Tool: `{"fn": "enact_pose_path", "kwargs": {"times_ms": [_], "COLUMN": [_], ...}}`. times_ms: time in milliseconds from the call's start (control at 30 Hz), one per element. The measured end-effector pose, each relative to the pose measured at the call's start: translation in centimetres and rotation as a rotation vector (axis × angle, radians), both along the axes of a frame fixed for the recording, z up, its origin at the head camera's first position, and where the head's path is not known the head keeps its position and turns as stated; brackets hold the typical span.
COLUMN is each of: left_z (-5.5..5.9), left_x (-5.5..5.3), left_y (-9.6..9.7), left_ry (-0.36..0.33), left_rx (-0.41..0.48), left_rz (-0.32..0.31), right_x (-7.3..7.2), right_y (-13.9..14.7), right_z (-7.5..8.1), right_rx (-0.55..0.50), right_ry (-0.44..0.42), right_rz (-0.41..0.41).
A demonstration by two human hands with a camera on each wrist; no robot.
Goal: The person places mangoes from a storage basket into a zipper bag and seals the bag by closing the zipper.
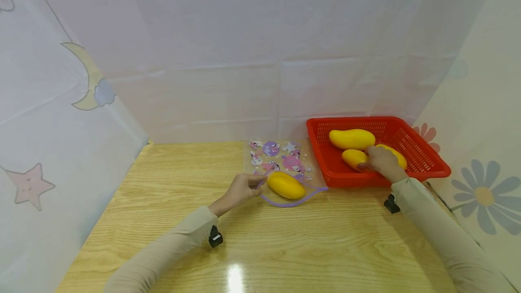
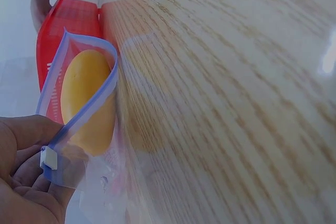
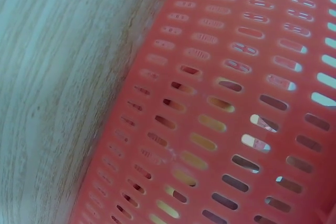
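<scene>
Head: one bag [image 1: 262, 150], apparently four mangoes [image 1: 286, 185]

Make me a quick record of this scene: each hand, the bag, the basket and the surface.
Left hand: the hand pinches the bag's edge beside its white slider
Right hand: the hand is inside the basket at the front fruit; firmness of grip unclear
Bag: clear printed bag with purple edging, mouth open, one yellow fruit inside
Basket: red, slotted basket, three yellow fruits visible, one partly behind the hand
Surface: wood-grain table
</scene>
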State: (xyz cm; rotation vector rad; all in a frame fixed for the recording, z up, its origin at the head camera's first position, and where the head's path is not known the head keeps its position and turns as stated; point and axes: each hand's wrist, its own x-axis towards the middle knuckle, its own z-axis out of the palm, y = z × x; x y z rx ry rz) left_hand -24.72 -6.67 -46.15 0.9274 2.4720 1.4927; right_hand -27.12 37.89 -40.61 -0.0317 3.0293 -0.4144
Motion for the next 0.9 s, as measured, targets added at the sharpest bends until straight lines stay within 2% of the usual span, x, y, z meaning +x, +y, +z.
{"fn": "enact_pose_path", "kwargs": {"times_ms": [367, 900], "left_z": [-0.06, -0.03], "left_x": [-0.15, -0.05], "left_y": [0.04, -0.02], "left_ry": [0.011, 0.013], "left_rx": [-0.001, 0.008], "left_rz": [0.002, -0.005], "right_x": [0.07, 0.20], "right_y": [-0.20, -0.33], "right_z": [0.14, 0.13], "right_rx": [-0.002, 0.007], "right_ry": [0.001, 0.047], "right_rz": [0.007, 0.005]}}
